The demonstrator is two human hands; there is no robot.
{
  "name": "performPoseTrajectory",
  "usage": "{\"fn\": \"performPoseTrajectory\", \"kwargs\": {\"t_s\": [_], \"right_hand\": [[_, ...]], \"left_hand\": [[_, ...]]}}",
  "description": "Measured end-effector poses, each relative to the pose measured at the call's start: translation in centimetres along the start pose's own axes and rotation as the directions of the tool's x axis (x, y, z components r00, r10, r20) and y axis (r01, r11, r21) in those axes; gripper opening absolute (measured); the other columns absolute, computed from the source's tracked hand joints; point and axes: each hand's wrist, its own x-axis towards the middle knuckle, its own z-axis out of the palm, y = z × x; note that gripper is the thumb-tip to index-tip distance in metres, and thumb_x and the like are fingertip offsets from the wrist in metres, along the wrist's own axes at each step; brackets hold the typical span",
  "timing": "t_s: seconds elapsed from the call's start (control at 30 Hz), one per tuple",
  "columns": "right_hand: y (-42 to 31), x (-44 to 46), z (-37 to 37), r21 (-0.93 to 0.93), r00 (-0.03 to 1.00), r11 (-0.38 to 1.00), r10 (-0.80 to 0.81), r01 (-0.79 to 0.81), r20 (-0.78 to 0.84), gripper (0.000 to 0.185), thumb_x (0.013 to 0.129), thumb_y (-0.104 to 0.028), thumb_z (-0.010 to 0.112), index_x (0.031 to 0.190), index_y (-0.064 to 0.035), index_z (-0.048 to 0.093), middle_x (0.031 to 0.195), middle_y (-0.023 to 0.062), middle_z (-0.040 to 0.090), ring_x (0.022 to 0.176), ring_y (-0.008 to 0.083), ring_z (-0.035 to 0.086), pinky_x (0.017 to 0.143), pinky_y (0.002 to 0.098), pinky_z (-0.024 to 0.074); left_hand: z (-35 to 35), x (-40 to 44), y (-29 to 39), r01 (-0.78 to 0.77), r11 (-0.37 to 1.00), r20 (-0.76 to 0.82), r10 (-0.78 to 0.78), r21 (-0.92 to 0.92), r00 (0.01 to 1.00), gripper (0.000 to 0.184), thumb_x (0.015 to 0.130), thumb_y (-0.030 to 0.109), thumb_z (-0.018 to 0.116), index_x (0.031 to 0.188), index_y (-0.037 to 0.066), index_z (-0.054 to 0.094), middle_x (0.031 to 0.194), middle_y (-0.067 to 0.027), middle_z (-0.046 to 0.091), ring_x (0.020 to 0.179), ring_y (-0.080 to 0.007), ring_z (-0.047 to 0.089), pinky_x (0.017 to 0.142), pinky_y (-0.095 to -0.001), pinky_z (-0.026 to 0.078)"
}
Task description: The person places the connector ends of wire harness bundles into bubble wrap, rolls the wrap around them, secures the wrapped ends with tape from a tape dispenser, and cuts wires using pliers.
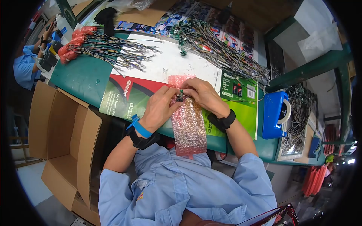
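Observation:
A long strip of pinkish bubble wrap (189, 128) runs from the bench down over its front edge toward my lap. On its upper part lies a small green and dark part (181, 96), partly covered by my fingers. My left hand (160, 105) is at the left side of this part, fingers bent and pressed to it and the wrap. From the right, my right hand (203, 96) meets it with fingertips closed on the same small part. Bundled cables with white connectors (128, 52) lie at the upper left. More cables with green boards (218, 47) are spread at the upper right.
An open cardboard box (64, 139) stands at the left, below the bench (71, 81). A blue tape dispenser (274, 115) sits at the right edge of the bench, beside a tray of cables (298, 116). Another person's arm (39, 45) shows at the far left.

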Motion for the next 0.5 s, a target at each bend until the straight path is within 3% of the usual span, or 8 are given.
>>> {"fn": "performPoseTrajectory", "kwargs": {"t_s": [0.1, 0.17, 0.2, 0.3, 0.37, 0.5], "right_hand": [[0.8, 0.2, 0.6, -0.096, 0.993, 0.988, -0.121, 0.12, -0.01, 0.014, 0.092, -0.008, 0.067, 0.101, 0.0015, 0.064, 0.088, 0.0166, 0.067, 0.082, 0.0267, 0.067, 0.075, 0.0365, 0.0511], [0.8, 0.1, 0.7, -0.165, 0.994, 0.981, -0.105, 0.102, -0.012, 0.012, 0.095, -0.009, 0.064, 0.099, 0.0019, 0.062, 0.087, 0.0164, 0.066, 0.079, 0.0252, 0.065, 0.073, 0.0361, 0.0504], [0.7, 0.0, 0.7, -0.166, 0.994, 0.981, -0.105, 0.102, -0.009, 0.012, 0.095, -0.009, 0.064, 0.099, 0.0019, 0.062, 0.087, 0.0164, 0.066, 0.079, 0.0252, 0.065, 0.073, 0.0361, 0.0504], [0.0, 0.0, 0.6, -0.022, 0.997, 0.999, -0.049, 0.047, -0.068, 0.012, 0.098, -0.011, 0.061, 0.097, 0.0016, 0.06, 0.087, 0.0154, 0.064, 0.077, 0.0233, 0.063, 0.072, 0.0352, 0.0498], [-1.2, 0.0, -0.3, 0.099, 0.991, 0.989, 0.114, -0.107, -0.066, 0.014, 0.101, -0.013, 0.059, 0.099, 0.0011, 0.059, 0.087, 0.0143, 0.063, 0.077, 0.0211, 0.063, 0.071, 0.0344, 0.0496], [-0.2, -0.6, -1.1, 0.235, 0.995, 0.967, 0.093, -0.095, 0.021, 0.012, 0.099, -0.011, 0.06, 0.098, 0.0006, 0.057, 0.086, 0.0121, 0.061, 0.079, 0.0178, 0.062, 0.071, 0.0332, 0.049]], "left_hand": [[0.0, -0.1, -0.1, 0.001, 1.0, -0.009, 0.0, 0.023, 1.0, 0.034, 0.078, 0.012, 0.08, 0.107, 0.003, 0.065, 0.091, -0.0135, 0.06, 0.079, -0.031, 0.065, 0.069, -0.0399, 0.052], [0.0, -0.1, -0.1, -0.04, 0.997, -0.031, 0.042, 0.069, 0.999, 0.033, 0.079, 0.011, 0.082, 0.107, 0.0, 0.066, 0.087, -0.0109, 0.061, 0.072, -0.0228, 0.067, 0.065, -0.0338, 0.055], [0.0, -0.1, -0.1, -0.038, 0.997, -0.033, 0.04, 0.067, 0.999, 0.033, 0.079, 0.011, 0.082, 0.107, 0.0, 0.066, 0.087, -0.0109, 0.061, 0.072, -0.0228, 0.067, 0.065, -0.0338, 0.055], [0.1, 0.0, -0.1, -0.005, 1.0, -0.051, 0.006, 0.027, 0.999, 0.03, 0.079, 0.011, 0.082, 0.102, -0.001, 0.067, 0.086, -0.0108, 0.061, 0.072, -0.0223, 0.067, 0.065, -0.0335, 0.055], [0.1, 0.0, -0.3, 0.005, 0.999, -0.044, -0.003, 0.05, 0.999, 0.029, 0.078, 0.01, 0.082, 0.1, -0.001, 0.066, 0.084, -0.0104, 0.061, 0.071, -0.0218, 0.067, 0.065, -0.0327, 0.055], [0.1, 0.0, -0.2, 0.006, 0.999, -0.071, -0.003, 0.037, 0.997, 0.028, 0.078, 0.011, 0.081, 0.1, -0.001, 0.066, 0.083, -0.0103, 0.061, 0.07, -0.0217, 0.067, 0.064, -0.0323, 0.055]]}}
